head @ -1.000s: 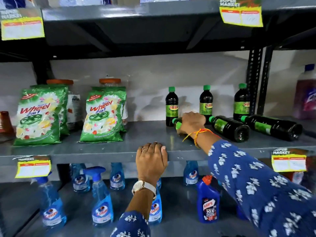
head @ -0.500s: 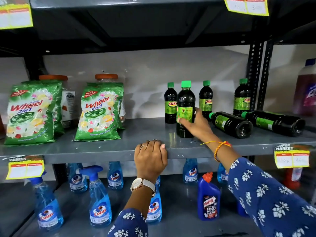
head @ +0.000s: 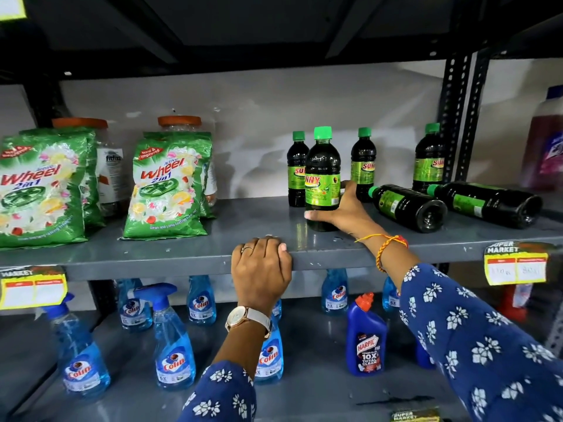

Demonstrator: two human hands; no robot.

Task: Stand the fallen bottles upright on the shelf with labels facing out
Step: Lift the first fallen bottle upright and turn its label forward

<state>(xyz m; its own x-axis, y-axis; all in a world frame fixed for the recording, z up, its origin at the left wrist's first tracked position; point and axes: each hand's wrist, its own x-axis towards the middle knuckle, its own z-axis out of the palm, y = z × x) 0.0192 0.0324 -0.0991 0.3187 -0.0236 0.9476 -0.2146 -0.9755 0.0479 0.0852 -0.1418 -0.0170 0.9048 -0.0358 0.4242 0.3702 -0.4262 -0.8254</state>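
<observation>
A dark bottle with a green cap and green label [head: 322,178] stands upright near the front of the grey shelf [head: 182,254]. My right hand [head: 341,211] wraps its lower part, thumb in front, label partly turned outward. Three more such bottles stand behind it: one at the left [head: 297,169], one in the middle [head: 363,162] and one at the right [head: 429,159]. Two bottles lie on their sides to the right, the nearer one [head: 408,207] and the farther one [head: 487,204], bases toward me. My left hand [head: 260,269] grips the shelf's front edge.
Two green detergent packs [head: 169,184] [head: 39,190] stand at the shelf's left in front of orange-lidded jars. A pink-liquid bottle [head: 545,141] sits at far right. Below are blue spray bottles [head: 173,351] and a blue toilet-cleaner bottle [head: 365,336]. Yellow price tags [head: 516,263] hang on the edge.
My right hand lifted a fallen bottle from the shelf and stood it upright, then slid lower on its body. My left hand stayed on the shelf edge. The view moved closer.
</observation>
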